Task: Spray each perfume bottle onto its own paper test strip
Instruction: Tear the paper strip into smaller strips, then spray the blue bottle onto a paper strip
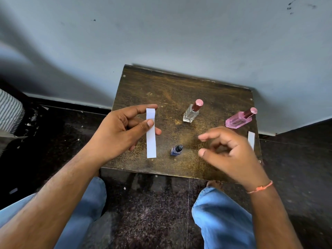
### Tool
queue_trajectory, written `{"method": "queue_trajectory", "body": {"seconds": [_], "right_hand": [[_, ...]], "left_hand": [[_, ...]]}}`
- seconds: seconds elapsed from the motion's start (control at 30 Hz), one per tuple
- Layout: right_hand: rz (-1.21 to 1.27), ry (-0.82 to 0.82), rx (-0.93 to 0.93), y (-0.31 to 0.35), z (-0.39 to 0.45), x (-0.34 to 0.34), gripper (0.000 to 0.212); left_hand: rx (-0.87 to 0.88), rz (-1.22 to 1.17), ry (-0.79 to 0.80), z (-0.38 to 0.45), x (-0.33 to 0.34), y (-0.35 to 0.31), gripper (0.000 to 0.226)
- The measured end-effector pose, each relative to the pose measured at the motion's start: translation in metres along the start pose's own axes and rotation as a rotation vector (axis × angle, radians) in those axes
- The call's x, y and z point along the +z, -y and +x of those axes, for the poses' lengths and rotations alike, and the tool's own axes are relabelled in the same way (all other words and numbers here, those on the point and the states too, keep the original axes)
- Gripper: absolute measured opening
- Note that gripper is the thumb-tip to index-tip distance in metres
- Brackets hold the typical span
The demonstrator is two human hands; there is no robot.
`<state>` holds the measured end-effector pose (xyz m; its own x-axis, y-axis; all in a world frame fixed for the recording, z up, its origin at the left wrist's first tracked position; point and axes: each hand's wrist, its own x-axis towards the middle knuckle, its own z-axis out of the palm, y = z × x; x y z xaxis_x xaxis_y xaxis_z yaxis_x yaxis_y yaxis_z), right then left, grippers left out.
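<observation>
Early stage, by the look of it: no bottle in hand, no wet mark visible on any strip. Paper test strip (151,133) left of frame centre, pinched upright between thumb and fingers of the left hand (118,130). Second strip (251,140) at the worktop (161,83) right edge, partly hidden behind the right hand (231,155), its grip loosely curled, holding nothing. Three bottles, all capped: clear (191,113), pink (239,119), small dark blue (176,150). Two strips counted; third not seen.

Three bottles (191,112) on table (143,83) — one strip (251,139) at right edge
</observation>
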<state>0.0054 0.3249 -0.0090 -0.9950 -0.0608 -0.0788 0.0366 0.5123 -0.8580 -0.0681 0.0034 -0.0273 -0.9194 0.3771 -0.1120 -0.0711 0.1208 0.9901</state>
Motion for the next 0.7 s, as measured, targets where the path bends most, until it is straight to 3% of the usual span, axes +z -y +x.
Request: {"method": "queue_trajectory", "body": {"seconds": [0.1,0.17,0.4,0.57,0.7], "right_hand": [[-0.047,0.141,-0.026,0.001,0.002,0.023,0.056],[-0.072,0.190,-0.035,-0.001,0.002,0.036,0.061],[-0.002,0.085,-0.009,-0.004,0.006,0.055,0.024],[0.590,0.068,0.237,0.011,0.005,0.056,0.028],[1.027,0.199,0.297,0.026,0.004,0.055,0.044]], "left_hand": [[-0.003,0.007,0.003,0.000,0.000,-0.001,0.036],[0.001,0.003,0.003,0.000,0.001,-0.001,0.036],[-0.001,0.010,0.002,0.000,0.002,-0.002,0.036],[-0.014,0.013,0.003,-0.001,0.004,-0.004,0.035],[-0.024,0.015,-0.005,-0.001,0.007,-0.006,0.035]]}}
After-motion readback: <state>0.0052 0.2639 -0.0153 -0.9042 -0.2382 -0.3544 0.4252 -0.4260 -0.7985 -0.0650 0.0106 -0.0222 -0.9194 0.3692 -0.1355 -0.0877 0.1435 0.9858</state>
